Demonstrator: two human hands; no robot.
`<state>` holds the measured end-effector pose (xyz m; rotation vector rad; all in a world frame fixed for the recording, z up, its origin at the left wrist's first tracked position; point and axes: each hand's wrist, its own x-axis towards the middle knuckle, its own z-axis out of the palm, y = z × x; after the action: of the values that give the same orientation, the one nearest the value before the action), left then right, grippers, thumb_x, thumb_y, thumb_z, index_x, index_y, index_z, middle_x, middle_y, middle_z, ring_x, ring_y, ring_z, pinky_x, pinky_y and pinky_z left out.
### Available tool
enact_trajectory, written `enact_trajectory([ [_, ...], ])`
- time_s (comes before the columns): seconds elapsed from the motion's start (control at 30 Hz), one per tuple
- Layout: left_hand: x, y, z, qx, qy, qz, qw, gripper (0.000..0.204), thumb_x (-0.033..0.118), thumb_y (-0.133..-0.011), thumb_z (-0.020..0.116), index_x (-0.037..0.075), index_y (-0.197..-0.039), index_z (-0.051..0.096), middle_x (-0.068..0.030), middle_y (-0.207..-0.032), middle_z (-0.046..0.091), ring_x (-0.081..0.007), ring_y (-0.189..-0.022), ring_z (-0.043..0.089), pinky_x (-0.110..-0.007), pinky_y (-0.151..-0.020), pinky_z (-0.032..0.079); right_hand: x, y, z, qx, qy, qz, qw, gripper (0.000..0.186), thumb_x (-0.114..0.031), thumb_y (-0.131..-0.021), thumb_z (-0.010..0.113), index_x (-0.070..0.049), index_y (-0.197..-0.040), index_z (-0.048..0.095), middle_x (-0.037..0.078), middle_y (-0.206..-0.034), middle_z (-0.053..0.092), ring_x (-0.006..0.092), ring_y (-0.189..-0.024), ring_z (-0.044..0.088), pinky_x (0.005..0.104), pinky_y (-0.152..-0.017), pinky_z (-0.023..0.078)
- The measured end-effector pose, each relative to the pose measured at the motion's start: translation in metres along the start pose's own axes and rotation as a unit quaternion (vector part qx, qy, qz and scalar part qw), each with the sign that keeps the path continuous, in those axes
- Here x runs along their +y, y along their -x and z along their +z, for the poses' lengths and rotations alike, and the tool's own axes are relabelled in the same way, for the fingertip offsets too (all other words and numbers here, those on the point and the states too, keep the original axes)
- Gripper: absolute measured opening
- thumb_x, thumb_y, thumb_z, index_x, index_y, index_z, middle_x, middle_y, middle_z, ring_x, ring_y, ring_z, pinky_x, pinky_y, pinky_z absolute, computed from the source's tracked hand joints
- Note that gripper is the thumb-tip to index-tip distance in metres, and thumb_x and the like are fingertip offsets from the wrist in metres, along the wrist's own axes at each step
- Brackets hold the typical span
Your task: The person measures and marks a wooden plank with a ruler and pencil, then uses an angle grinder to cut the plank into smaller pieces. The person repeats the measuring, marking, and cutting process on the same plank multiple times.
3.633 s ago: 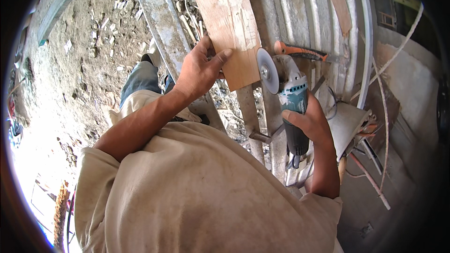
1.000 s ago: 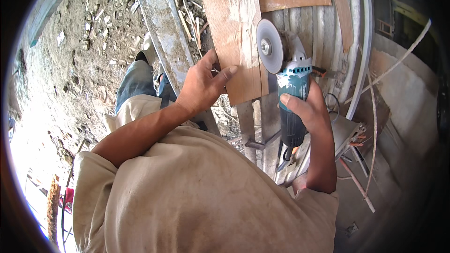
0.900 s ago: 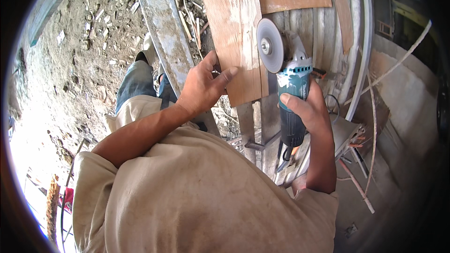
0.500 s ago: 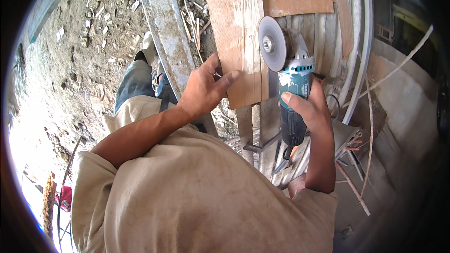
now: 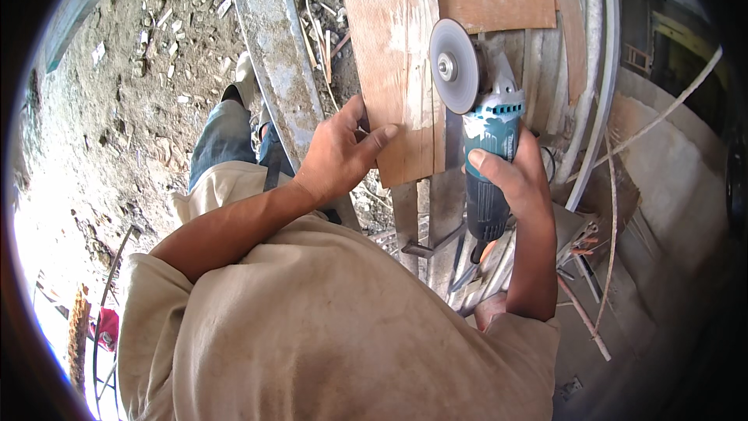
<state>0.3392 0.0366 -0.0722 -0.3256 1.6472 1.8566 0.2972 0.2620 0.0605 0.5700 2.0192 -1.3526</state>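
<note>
My left hand (image 5: pixel 347 143) grips the left edge of a thin reddish-brown wood board (image 5: pixel 396 70), thumb on top and the other fingers at or under the edge. Pale, scraped-looking streaks run along the board's right half. In my right hand (image 5: pixel 514 175) is a teal and black angle grinder (image 5: pixel 492 156), my fingers wrapped around its body. Its grey disc (image 5: pixel 455 66) stands beside the board's right edge, overlapping it slightly in view; whether they touch I cannot tell.
A second brown board (image 5: pixel 499 0) lies beyond, over long pale strips (image 5: pixel 573 132). A dirty metal beam (image 5: pixel 276 54) runs left of the board. Rubble (image 5: pixel 167 39) covers the ground at left. Thin sticks (image 5: pixel 612 249) cross at right.
The grinder has shifted slightly away from me relative to the board, its disc a little farther up along the right edge. My left hand keeps its hold on the board.
</note>
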Motion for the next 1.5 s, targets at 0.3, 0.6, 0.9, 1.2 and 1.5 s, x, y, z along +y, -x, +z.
enact_trajectory([
  [0.3,0.003,0.000,-0.003,-0.007,-0.041,-0.014,0.999,0.036,0.027,-0.098,0.070,-0.003,-0.113,0.059,-0.0215,-0.094,0.072,-0.0265,-0.082,0.073,-0.039,-0.073,0.056,-0.008,-0.007,0.000,-0.014,0.005,-0.008,1.000,0.056,-0.032,-0.078,0.075,0.002,-0.119,0.057,0.009,-0.096,0.064,0.0163,-0.080,0.065,0.0319,-0.076,0.055],
  [0.6,-0.003,-0.001,-0.001,-0.003,-0.021,0.012,1.000,0.037,0.026,-0.098,0.069,-0.002,-0.121,0.058,-0.0208,-0.097,0.073,-0.0279,-0.086,0.073,-0.039,-0.078,0.057,-0.015,-0.014,0.004,-0.010,0.009,-0.027,1.000,0.053,-0.034,-0.078,0.074,0.001,-0.116,0.058,0.009,-0.095,0.064,0.0169,-0.080,0.065,0.0323,-0.075,0.054],
  [0.9,-0.006,-0.001,-0.001,-0.008,0.014,0.003,1.000,0.035,0.025,-0.098,0.070,-0.001,-0.118,0.058,-0.0194,-0.090,0.073,-0.0244,-0.076,0.072,-0.038,-0.070,0.056,-0.021,-0.022,0.004,-0.010,0.002,-0.022,1.000,0.053,-0.033,-0.079,0.073,0.001,-0.116,0.057,0.010,-0.091,0.065,0.0170,-0.079,0.064,0.0319,-0.074,0.053],
  [1.2,-0.003,0.000,-0.003,-0.002,-0.028,0.013,1.000,0.034,0.027,-0.097,0.072,-0.002,-0.106,0.056,-0.0204,-0.079,0.067,-0.0288,-0.070,0.068,-0.041,-0.066,0.053,-0.033,-0.030,0.006,-0.033,-0.026,-0.049,0.998,0.053,-0.032,-0.080,0.073,0.002,-0.117,0.056,0.011,-0.088,0.066,0.0169,-0.077,0.064,0.0317,-0.072,0.053],
  [1.5,-0.006,-0.002,-0.004,-0.005,-0.047,0.023,0.999,0.036,0.029,-0.096,0.072,-0.002,-0.101,0.055,-0.0216,-0.077,0.064,-0.0299,-0.068,0.064,-0.042,-0.065,0.051,-0.037,-0.045,0.004,-0.035,-0.029,-0.041,0.998,0.047,-0.029,-0.082,0.074,0.002,-0.113,0.056,0.012,-0.084,0.065,0.0178,-0.066,0.064,0.0325,-0.062,0.054],
])
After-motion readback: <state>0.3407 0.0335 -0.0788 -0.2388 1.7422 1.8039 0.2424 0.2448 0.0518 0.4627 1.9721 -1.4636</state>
